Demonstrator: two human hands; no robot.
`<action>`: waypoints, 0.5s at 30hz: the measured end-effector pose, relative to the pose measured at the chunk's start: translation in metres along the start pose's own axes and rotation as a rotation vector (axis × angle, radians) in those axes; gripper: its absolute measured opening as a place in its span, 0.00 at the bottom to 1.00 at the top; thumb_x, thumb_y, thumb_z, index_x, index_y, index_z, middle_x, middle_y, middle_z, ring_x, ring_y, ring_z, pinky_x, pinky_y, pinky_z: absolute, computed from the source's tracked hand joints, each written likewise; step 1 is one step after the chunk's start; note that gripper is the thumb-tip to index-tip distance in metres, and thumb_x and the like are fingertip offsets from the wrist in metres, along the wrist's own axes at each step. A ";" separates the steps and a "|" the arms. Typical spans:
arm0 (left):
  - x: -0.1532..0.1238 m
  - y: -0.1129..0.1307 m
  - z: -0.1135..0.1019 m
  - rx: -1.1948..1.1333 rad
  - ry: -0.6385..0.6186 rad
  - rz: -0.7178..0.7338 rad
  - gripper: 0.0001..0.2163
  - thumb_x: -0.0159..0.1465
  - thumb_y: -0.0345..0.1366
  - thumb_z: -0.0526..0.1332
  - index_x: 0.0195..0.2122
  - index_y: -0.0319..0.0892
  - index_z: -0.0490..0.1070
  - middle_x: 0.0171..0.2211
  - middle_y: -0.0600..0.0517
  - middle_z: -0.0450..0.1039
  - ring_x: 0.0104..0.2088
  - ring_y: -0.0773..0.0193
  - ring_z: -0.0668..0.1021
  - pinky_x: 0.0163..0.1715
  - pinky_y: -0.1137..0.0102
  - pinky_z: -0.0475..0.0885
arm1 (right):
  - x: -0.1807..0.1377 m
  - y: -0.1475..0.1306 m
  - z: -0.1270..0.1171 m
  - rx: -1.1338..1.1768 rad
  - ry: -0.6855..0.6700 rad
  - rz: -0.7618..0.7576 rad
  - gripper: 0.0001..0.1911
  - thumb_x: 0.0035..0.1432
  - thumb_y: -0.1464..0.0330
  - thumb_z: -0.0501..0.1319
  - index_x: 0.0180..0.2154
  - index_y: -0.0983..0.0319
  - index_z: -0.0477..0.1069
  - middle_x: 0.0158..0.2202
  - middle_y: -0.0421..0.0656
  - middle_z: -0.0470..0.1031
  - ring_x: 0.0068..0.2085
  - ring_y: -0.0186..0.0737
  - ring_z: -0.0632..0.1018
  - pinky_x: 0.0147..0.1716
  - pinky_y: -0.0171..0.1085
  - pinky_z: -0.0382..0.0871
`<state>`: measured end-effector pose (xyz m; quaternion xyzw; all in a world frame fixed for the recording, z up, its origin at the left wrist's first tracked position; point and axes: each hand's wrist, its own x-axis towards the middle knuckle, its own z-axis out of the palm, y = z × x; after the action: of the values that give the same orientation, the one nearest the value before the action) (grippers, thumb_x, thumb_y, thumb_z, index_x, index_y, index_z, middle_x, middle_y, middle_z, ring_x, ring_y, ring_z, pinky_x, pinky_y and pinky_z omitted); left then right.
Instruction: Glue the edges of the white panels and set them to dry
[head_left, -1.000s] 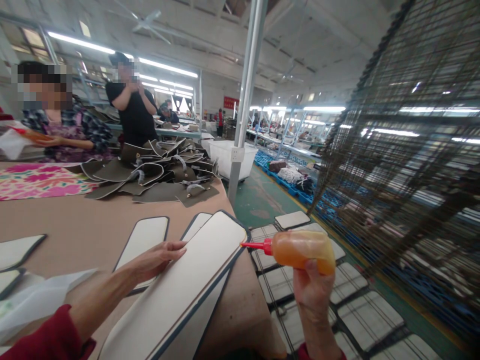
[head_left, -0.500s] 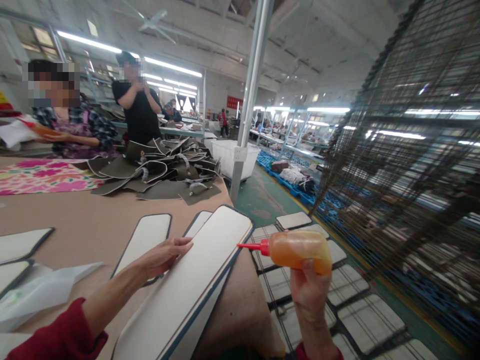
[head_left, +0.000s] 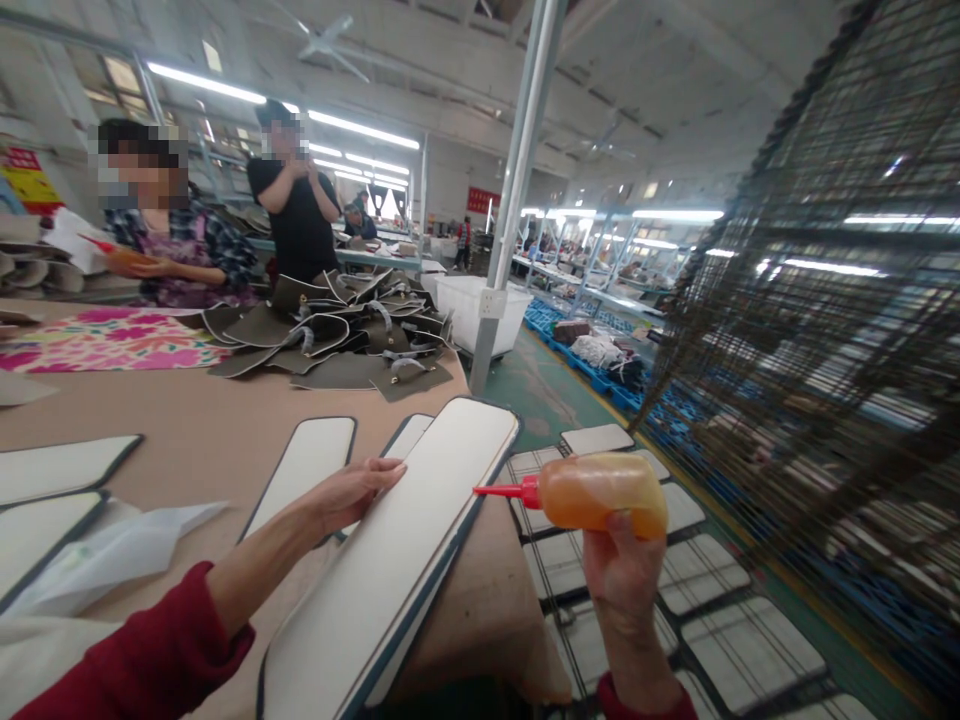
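My right hand (head_left: pixel 626 570) is closed around an orange squeeze bottle (head_left: pixel 600 492) with a red nozzle, held sideways so the tip points left at the edge of a long white panel (head_left: pixel 420 520) with a dark border. My left hand (head_left: pixel 352 492) lies flat on that panel's left side, fingers stretched out. The panel lies on top of a similar one on the brown table (head_left: pixel 187 430). More white panels (head_left: pixel 304 470) lie on the table to the left.
A pile of dark olive leather pieces (head_left: pixel 337 335) lies at the table's far end, beside a floral cloth (head_left: pixel 112 340). Two people work beyond the table. White panels (head_left: pixel 705 580) dry on wire racks on the floor at right. A tall wire rack (head_left: pixel 825 300) stands right.
The view has shifted slightly to the right. The bottle's nozzle stays at the panel's right edge and both hands keep their places on panel and bottle.
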<state>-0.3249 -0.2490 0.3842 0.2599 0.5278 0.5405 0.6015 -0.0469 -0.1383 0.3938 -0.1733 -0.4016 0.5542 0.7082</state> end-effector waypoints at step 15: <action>-0.005 0.014 0.016 -0.001 0.079 0.014 0.15 0.44 0.38 0.76 0.25 0.36 0.74 0.21 0.51 0.76 0.23 0.65 0.75 0.23 0.74 0.68 | -0.004 -0.005 0.001 0.030 -0.102 0.029 0.23 0.43 0.65 0.72 0.44 0.60 0.74 0.40 0.43 0.81 0.40 0.43 0.81 0.40 0.40 0.77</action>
<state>-0.3144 -0.2461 0.4031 0.2419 0.5490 0.5546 0.5767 -0.0447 -0.1442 0.3967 -0.1397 -0.4264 0.5785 0.6812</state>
